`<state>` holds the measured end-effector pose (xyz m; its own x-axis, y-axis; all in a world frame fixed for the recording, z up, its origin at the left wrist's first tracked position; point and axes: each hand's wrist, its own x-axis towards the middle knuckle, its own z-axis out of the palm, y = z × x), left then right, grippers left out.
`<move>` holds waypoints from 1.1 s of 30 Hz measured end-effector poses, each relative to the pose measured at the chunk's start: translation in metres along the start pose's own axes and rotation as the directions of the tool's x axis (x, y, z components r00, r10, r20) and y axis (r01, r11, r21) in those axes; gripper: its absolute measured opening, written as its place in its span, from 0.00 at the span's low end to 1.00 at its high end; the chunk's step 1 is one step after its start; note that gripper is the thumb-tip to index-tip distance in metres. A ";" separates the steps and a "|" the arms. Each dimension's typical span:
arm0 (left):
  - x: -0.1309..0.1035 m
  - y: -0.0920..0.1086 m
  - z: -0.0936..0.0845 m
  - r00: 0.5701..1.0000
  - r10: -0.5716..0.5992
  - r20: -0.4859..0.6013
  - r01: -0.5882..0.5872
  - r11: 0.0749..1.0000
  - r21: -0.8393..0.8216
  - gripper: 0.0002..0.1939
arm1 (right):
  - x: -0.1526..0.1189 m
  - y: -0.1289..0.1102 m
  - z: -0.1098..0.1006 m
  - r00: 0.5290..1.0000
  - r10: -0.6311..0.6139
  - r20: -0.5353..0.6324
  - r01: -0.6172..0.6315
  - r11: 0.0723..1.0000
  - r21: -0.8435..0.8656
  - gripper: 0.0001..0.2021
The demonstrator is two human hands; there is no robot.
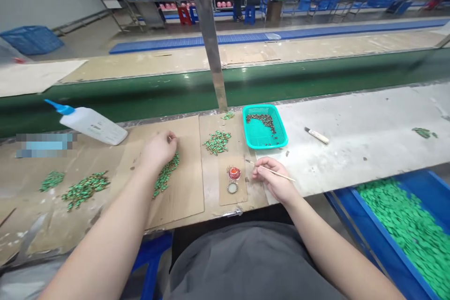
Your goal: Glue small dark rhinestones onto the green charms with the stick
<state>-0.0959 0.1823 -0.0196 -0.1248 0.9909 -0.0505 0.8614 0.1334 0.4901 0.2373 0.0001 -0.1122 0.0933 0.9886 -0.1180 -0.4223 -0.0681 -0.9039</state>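
Observation:
My right hand (276, 178) is closed around a thin paintbrush (285, 177), its tip pointing left. Just left of that tip lie a small dish of red paint (234, 173) and a bottle cap (232, 188) on a cardboard piece (225, 198). My left hand (161, 150) is pinched over a cardboard sheet (191, 173); a small dark spot shows at its fingertips, too small to name. Beneath that hand lies a pile of small green pieces (167, 176), partly hidden by it. Another green pile (218, 142) sits between my hands.
A turquoise basket (249, 138) holding small dark pieces stands ahead. A white squeeze bottle (94, 125) lies at left, near more green piles (86, 189). A white-handled tool (317, 136) lies at right. Below the table edge is a blue bin (427, 190) of green pieces.

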 end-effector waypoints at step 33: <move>-0.162 0.024 0.037 0.926 -0.078 0.370 0.375 0.306 -0.875 0.27 | 0.012 -0.010 0.017 1.000 0.012 -0.019 -0.015 0.984 -0.175 0.23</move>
<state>-0.0367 0.0255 -0.0314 -0.0007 0.9134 -0.4070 -0.2139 0.3975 0.8923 0.2276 0.0151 -0.0978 0.1057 0.9850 -0.1363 -0.2589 -0.1051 -0.9602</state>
